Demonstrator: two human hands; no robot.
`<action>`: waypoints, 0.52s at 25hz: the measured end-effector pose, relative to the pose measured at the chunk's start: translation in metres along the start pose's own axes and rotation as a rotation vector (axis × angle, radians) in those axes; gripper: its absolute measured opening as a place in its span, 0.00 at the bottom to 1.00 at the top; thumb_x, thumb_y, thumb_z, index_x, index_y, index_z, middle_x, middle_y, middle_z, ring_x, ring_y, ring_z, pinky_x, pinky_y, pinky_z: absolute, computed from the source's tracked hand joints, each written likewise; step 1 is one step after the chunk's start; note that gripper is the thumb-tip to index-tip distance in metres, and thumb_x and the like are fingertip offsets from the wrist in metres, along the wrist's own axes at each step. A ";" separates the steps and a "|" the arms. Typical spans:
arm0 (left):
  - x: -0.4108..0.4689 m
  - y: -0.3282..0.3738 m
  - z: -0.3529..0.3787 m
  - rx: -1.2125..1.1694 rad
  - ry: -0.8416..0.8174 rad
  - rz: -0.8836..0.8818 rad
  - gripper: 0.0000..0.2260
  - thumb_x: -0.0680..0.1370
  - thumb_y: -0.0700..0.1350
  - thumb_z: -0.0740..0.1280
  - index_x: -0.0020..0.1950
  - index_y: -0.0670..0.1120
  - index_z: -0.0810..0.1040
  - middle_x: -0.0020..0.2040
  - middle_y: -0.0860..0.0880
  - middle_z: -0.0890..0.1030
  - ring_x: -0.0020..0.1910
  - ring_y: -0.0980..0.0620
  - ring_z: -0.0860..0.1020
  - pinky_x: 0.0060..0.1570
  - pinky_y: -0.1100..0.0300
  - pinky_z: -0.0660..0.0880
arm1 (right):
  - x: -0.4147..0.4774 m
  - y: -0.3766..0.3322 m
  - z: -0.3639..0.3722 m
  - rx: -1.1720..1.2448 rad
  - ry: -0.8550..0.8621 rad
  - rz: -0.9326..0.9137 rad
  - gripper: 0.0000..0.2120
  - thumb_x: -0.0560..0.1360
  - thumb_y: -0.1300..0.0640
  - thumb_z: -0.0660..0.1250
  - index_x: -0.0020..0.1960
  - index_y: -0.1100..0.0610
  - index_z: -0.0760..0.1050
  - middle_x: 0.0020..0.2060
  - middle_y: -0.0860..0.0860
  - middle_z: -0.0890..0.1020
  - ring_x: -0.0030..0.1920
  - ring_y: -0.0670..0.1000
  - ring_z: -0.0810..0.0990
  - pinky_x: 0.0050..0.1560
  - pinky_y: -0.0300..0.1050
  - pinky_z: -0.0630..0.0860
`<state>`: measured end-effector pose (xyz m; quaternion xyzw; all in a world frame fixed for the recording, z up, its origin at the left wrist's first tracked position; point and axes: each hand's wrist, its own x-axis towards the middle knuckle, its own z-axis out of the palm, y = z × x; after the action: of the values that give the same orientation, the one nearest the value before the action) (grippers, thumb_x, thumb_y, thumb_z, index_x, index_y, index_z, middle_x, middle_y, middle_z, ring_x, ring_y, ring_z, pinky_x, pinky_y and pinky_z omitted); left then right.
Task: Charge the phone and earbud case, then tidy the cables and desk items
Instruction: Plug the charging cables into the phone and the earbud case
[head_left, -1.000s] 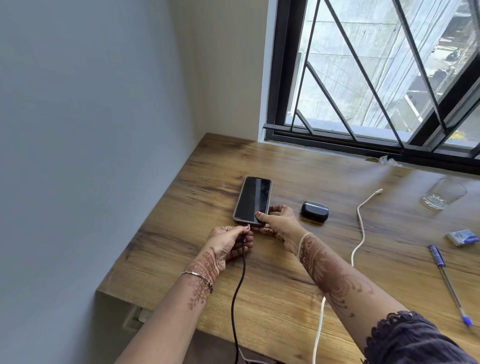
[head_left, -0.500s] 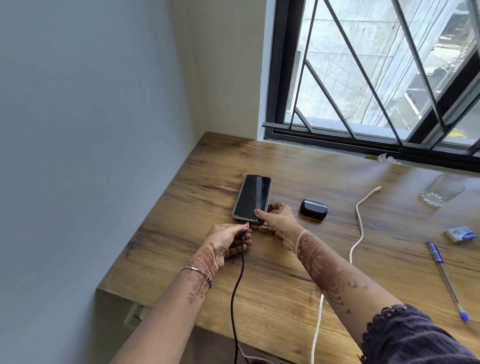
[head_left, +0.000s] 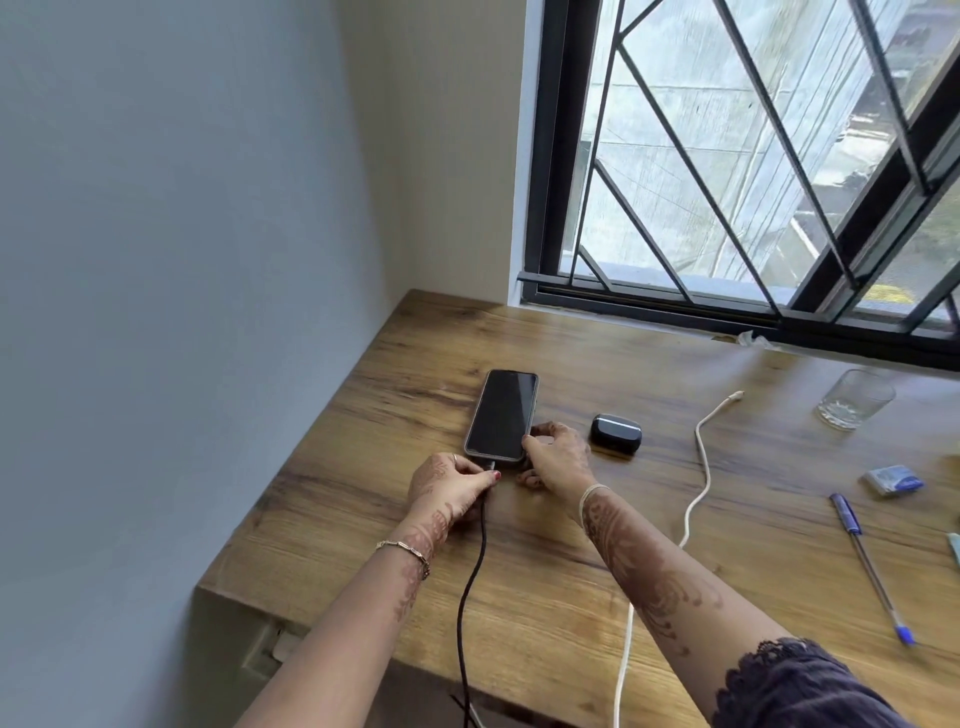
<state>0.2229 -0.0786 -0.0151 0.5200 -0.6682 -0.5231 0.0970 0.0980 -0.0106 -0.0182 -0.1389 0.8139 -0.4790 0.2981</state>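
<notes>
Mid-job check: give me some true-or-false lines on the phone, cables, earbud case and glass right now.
1. The left hand pinches the black cable at the phone's near edge. True.
2. The white cable is plugged into the earbud case. False: its free end lies on the desk, apart from the case.
3. The right hand holds the phone's near corner. True.
4. The phone's screen is lit. False: it is dark.
5. The glass lies tipped over. False: it stands upright.

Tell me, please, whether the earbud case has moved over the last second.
No. The earbud case keeps its place between the phone and the white cable.
</notes>
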 end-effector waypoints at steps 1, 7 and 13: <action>0.000 0.002 0.000 0.178 0.023 0.047 0.10 0.69 0.54 0.73 0.39 0.49 0.80 0.39 0.48 0.85 0.38 0.49 0.84 0.46 0.56 0.81 | -0.001 0.001 0.000 -0.065 0.013 -0.024 0.04 0.73 0.52 0.65 0.46 0.49 0.76 0.37 0.52 0.85 0.35 0.52 0.85 0.44 0.51 0.83; -0.003 0.006 0.004 0.627 0.020 0.231 0.09 0.77 0.54 0.62 0.52 0.51 0.75 0.49 0.48 0.82 0.51 0.48 0.79 0.45 0.61 0.70 | -0.008 0.008 -0.004 -0.283 0.062 -0.105 0.15 0.71 0.54 0.65 0.57 0.50 0.81 0.50 0.53 0.84 0.54 0.52 0.81 0.60 0.44 0.76; -0.001 0.003 0.004 0.677 0.021 0.251 0.11 0.77 0.56 0.62 0.52 0.51 0.75 0.47 0.49 0.82 0.48 0.49 0.79 0.45 0.60 0.73 | -0.009 0.010 -0.005 -0.238 0.048 -0.088 0.16 0.72 0.54 0.63 0.58 0.51 0.80 0.49 0.53 0.85 0.51 0.53 0.83 0.59 0.46 0.78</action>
<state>0.2188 -0.0754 -0.0140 0.4420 -0.8612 -0.2507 -0.0103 0.1029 0.0021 -0.0218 -0.1977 0.8650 -0.3947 0.2386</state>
